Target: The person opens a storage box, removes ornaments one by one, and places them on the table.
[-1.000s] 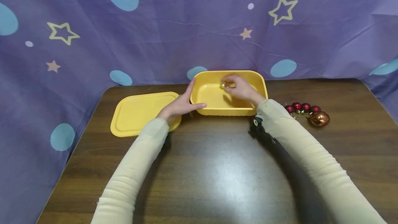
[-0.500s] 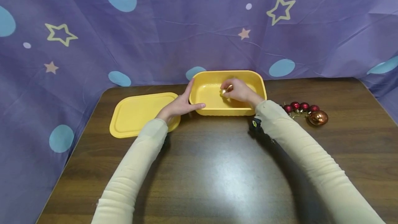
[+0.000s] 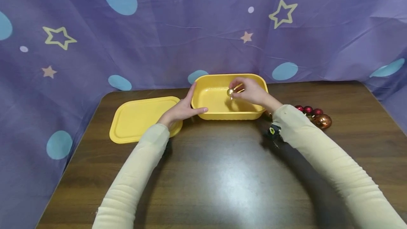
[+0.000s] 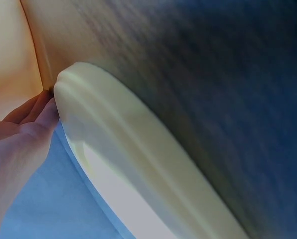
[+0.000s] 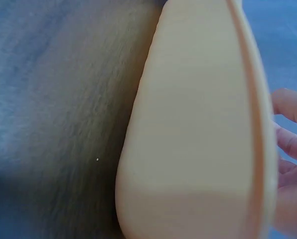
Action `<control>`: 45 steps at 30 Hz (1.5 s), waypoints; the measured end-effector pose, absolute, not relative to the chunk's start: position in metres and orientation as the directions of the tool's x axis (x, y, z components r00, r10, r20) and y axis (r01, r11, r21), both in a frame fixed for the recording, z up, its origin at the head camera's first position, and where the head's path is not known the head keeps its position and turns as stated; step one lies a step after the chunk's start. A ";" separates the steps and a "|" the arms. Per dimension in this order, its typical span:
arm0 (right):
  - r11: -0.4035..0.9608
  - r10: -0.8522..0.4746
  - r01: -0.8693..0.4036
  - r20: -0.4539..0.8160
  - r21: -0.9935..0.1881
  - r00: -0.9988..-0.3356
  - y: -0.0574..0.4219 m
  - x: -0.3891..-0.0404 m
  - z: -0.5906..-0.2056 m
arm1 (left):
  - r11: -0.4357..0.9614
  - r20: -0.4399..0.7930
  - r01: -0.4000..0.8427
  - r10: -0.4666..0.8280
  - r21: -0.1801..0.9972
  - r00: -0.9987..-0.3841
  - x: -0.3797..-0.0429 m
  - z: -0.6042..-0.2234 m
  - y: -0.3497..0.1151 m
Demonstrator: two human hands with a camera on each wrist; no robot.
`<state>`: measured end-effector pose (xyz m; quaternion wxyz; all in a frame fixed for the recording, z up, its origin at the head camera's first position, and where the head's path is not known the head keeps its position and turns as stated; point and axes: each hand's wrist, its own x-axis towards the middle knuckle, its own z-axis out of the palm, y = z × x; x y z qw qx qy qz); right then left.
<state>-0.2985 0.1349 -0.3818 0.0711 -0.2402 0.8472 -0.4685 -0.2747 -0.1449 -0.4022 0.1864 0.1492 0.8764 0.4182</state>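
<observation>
A gold bauble (image 3: 230, 92) is pinched between the thumb and fingers of my right hand (image 3: 249, 90), inside the open yellow box (image 3: 230, 116). Its shadow falls on the box floor. My left hand (image 3: 181, 109) rests against the box's left end, thumb extended along the front rim and fingers along the side wall. In the left wrist view, the fingertips of that hand (image 4: 29, 132) touch the box wall (image 4: 11, 55). The right wrist view shows the box's outer wall (image 5: 188, 124) with part of my right hand (image 5: 293, 114) beyond its rim; the bauble is hidden there.
The yellow lid (image 3: 138, 119) lies on the wooden table (image 3: 203, 172), left of the box and partly under my left wrist. Red baubles (image 3: 307, 110) and a larger copper bauble (image 3: 322, 121) lie to the right, partly behind my right sleeve. A purple curtain (image 3: 178, 52) hangs behind.
My right hand has shifted slightly and turned, so the gold bauble now shows more fully at the fingertips. My right forearm has moved a little right. The left hand keeps its place on the box.
</observation>
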 end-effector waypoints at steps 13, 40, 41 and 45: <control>0.441 -0.458 -0.330 0.107 -0.835 -0.883 0.168 -0.258 -0.368 | 0.596 -0.200 0.099 0.415 0.797 -0.887 -0.272 -0.400 -0.144; 0.434 -0.311 -0.282 0.151 -0.856 -0.938 0.237 -0.211 -0.365 | 0.580 -0.203 0.091 0.421 0.809 -0.884 -0.275 -0.400 -0.141; 0.431 -0.312 -0.285 0.155 -0.856 -0.937 0.239 -0.210 -0.366 | 0.585 -0.207 0.088 0.418 0.806 -0.884 -0.274 -0.400 -0.141; 0.447 -0.307 -0.293 0.163 -0.845 -0.938 0.247 -0.205 -0.369 | 0.590 -0.213 0.086 0.418 0.803 -0.883 -0.275 -0.401 -0.142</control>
